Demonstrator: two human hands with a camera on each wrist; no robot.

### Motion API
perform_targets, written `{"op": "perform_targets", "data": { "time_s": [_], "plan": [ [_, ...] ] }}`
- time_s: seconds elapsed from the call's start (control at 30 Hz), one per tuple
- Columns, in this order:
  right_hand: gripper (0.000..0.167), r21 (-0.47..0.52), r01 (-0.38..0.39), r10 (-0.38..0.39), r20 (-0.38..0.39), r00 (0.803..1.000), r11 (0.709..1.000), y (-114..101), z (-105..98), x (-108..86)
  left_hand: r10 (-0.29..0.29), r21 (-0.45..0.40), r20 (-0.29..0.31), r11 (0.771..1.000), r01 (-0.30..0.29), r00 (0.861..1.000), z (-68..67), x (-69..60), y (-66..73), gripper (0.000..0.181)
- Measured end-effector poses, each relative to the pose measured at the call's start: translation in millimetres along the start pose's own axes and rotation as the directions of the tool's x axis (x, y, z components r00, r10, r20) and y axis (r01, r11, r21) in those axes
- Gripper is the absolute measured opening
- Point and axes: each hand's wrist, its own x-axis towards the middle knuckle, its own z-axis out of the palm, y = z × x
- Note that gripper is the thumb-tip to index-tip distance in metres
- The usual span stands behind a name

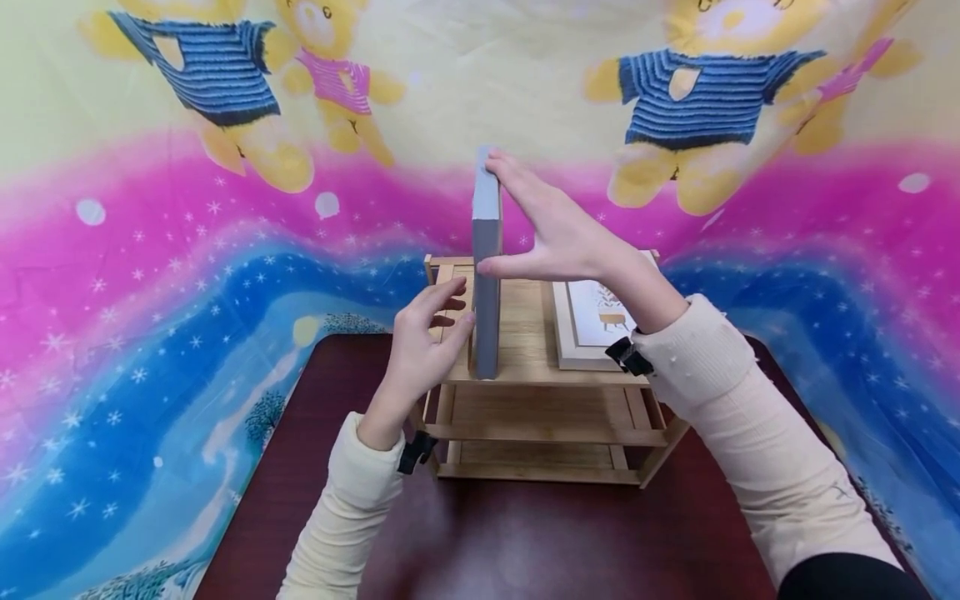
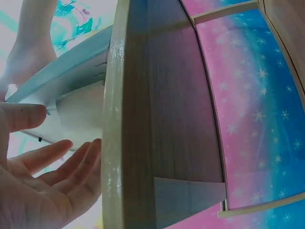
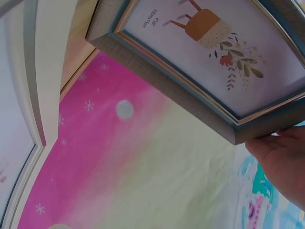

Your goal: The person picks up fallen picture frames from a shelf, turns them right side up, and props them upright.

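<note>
A grey picture frame (image 1: 487,300) stands upright, edge toward me, over the top shelf of a wooden rack (image 1: 525,325). My right hand (image 1: 558,229) grips its upper part, thumb at the near edge and fingertips on the top edge. The right wrist view shows its printed front (image 3: 209,47) with a plant in a pot, and my fingers at one corner. On the left, my left hand (image 1: 427,337) is beside the frame's back (image 2: 76,90), thumb and fingers apart and lightly bent. Whether it touches the back, I cannot tell.
A white picture frame (image 1: 592,325) lies face up on the right of the top shelf, partly behind my right forearm. Lower shelves (image 1: 540,412) of the rack sit beneath, on a dark red table (image 1: 525,533). A bear-print cloth (image 1: 465,83) hangs behind.
</note>
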Motion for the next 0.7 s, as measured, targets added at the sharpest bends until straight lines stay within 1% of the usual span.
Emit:
{"op": "perform_targets", "data": {
  "time_s": [0.03,0.1,0.17,0.23,0.3,0.37,0.47,0.57,0.7],
  "plan": [
    [0.095,0.002,0.006,-0.006,0.003,1.000,1.000,0.5,-0.1,0.2,-0.032,-0.001,0.022,0.999,0.033,0.999,0.1,0.4,0.3,0.041],
    [0.094,0.004,0.016,-0.016,0.007,1.000,1.000,1.3,-0.3,0.4,-0.071,0.001,0.053,0.997,0.071,0.996,0.6,1.6,0.2,0.042],
    [0.094,0.004,0.021,-0.021,0.007,1.000,1.000,1.6,-0.4,0.4,-0.081,0.007,0.070,0.997,0.081,0.994,0.7,2.9,0.0,0.041],
    [0.094,0.000,0.023,-0.023,0.005,1.000,1.000,1.4,-0.3,0.5,-0.074,0.020,0.076,0.997,0.073,0.994,0.1,4.0,-0.4,0.039],
    [0.094,-0.002,0.026,-0.026,0.004,1.000,1.000,1.3,0.0,0.8,-0.054,0.039,0.074,0.998,0.051,0.996,-1.5,4.8,-1.2,0.035],
    [0.095,-0.001,0.029,-0.029,0.004,1.000,1.000,1.0,0.5,1.3,-0.021,0.071,0.061,0.997,0.017,0.998,-4.4,5.5,-1.2,0.031],
    [0.095,0.002,0.034,-0.035,0.004,0.999,0.999,0.4,1.2,2.2,0.032,0.135,0.038,0.990,-0.037,0.999,-10.5,6.6,-2.4,0.026],
    [0.095,0.002,0.040,-0.040,0.007,0.999,0.999,-0.9,1.8,3.9,0.073,0.209,0.029,0.975,-0.078,0.997,-18.6,7.6,-3.5,0.022],
    [0.094,-0.008,0.051,-0.050,0.020,0.999,0.999,-3.4,2.1,8.0,0.121,0.285,0.041,0.950,-0.128,0.992,-28.7,8.7,-4.5,0.020]
  ]
}}
